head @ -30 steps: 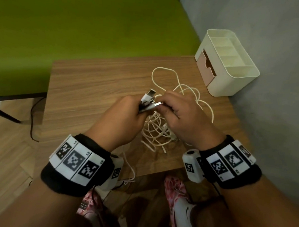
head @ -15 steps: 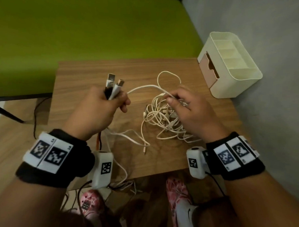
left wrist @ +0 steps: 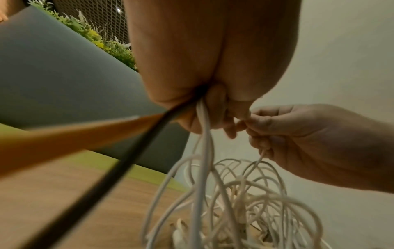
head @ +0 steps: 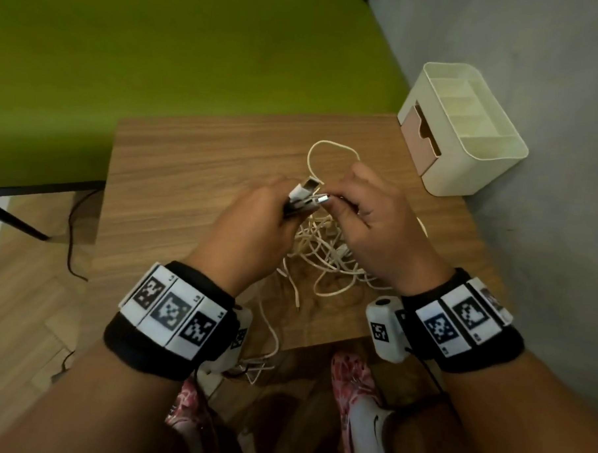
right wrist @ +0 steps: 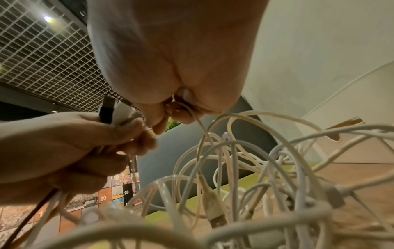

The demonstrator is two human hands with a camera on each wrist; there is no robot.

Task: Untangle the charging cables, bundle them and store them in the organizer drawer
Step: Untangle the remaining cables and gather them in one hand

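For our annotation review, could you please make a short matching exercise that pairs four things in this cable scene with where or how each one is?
Things:
1. left hand
2. right hand
3. tangled white cables
4. organizer

States:
A. stands at the table's far right corner, by the wall
B. grips a bunch of USB plugs
C. lies heaped on the wooden table
D. pinches one thin white cable

Pairs: 1-B, 2-D, 3-C, 4-A

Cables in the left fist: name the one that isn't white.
The black cable, leaving the left hand alongside the white cables; it alone is dark.
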